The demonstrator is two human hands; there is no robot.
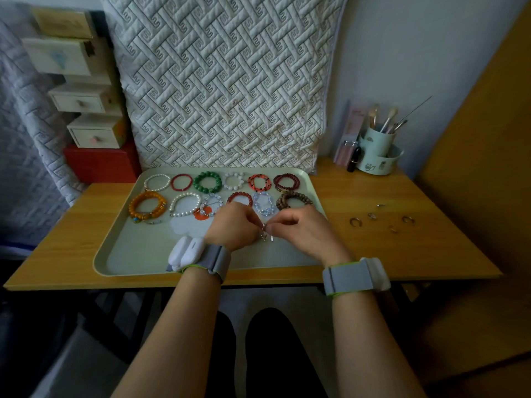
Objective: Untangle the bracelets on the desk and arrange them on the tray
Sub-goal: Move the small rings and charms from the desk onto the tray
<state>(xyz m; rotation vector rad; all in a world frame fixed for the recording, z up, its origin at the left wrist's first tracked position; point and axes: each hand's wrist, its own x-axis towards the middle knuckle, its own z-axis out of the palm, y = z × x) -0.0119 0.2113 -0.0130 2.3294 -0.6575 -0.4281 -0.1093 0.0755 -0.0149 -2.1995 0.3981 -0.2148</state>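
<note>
- A pale green tray (120, 254) lay on a wooden desk (402, 254) in the middle of the frame, with a quilted cushion (224, 81) standing behind it.
- Two rows of bracelets sat along the far part of the tray. The back row, from left to right, held a white pearl bracelet (157, 182), a thin red bracelet (181, 182), a green bead bracelet (207, 182), a clear white bracelet (234, 180), an orange and black bracelet (259, 182) and a dark red bracelet (286, 182).
- The front row held an amber bracelet (147, 207), a larger pearl bracelet (185, 204), a clear bracelet with an orange charm (210, 206), a red-brown bracelet (240, 198), a pale blue crystal bracelet (263, 204) and a brown wooden bracelet (293, 200).
- Both hands met over the centre of the tray, just in front of the front row.
- The left hand (233, 225) and the right hand (304, 229) had their fingers pinched narrow on a small silver metal piece (265, 232) held between them; what it was exactly could not be told.
- Each wrist wore a grey band with a white block.
- Several small metal rings (373, 218) lay loose on the desk to the right of the tray, well apart from it.
- A mint cup of brushes (377, 150) stood at the right rear of the desk, and small drawers (92, 133) were stacked at upper left.
</note>
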